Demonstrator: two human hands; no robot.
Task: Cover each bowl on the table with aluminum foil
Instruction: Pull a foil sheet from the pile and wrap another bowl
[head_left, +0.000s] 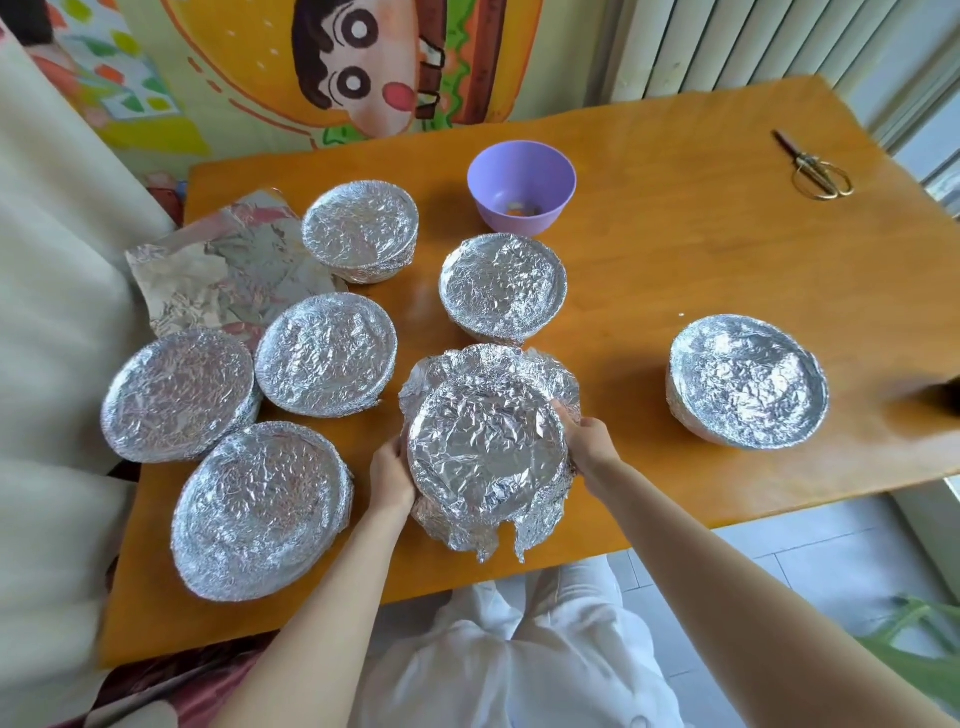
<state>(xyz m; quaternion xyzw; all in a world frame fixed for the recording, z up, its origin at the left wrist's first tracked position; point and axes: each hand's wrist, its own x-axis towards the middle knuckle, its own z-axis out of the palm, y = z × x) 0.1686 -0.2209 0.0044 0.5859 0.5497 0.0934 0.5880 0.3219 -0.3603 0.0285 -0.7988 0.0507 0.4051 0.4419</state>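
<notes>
Two hands clasp one loosely foil-draped bowl (485, 447) on the table (675, 270): left hand (392, 480) and right hand (587, 441) curl fingers round its sides; a purple bowl (522, 182) stands uncovered behind.

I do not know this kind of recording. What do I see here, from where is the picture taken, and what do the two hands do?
There is no machine here. A person works with bare hands, and one camera worn on the head looks down at them, so the arms enter from the bottom. The left hand and right hand grip a half-wrapped bowl from both sides; its foil edges stick out loose. On the wooden table stand six bowls already covered with foil. A purple bowl at the back is uncovered. A loose foil sheet lies at the left, and scissors lie at the far right.
</notes>
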